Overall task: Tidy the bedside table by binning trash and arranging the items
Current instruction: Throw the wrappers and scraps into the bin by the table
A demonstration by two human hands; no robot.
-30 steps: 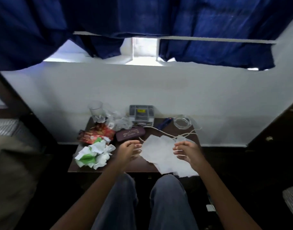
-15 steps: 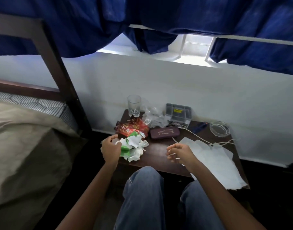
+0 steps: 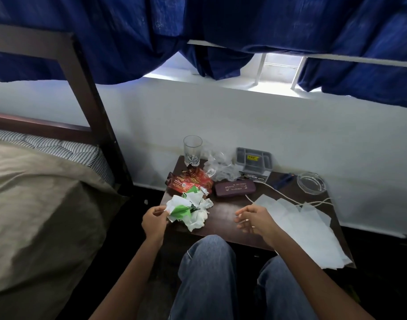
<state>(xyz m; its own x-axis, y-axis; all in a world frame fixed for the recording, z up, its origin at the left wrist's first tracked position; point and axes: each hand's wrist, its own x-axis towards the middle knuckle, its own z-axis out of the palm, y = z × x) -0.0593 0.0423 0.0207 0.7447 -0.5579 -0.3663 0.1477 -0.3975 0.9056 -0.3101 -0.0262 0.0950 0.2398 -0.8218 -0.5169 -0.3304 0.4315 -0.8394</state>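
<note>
A dark wooden bedside table (image 3: 227, 218) stands against the white wall. At its front left corner lies a heap of crumpled white and green paper (image 3: 189, 210). My left hand (image 3: 154, 221) pinches the heap's left edge. Over the table's front middle my right hand (image 3: 255, 219) hovers with loosely curled fingers, holding nothing. Flat white tissues (image 3: 306, 229) cover the table's right side. Behind the heap lie red snack wrappers (image 3: 188, 180), a maroon case (image 3: 235, 188) and crumpled clear plastic (image 3: 221, 168).
A drinking glass (image 3: 192, 150) stands at the back left corner, a grey organiser box (image 3: 254, 161) at the back middle, a glass ashtray (image 3: 311, 183) at the back right. A white cable (image 3: 287, 199) crosses the tissues. The bed (image 3: 36, 204) lies left; my knees sit below the table.
My left hand went from beside the tissues to the paper heap and now pinches its edge. My right hand let go of the tissues. The view swung left, bringing the bed in.
</note>
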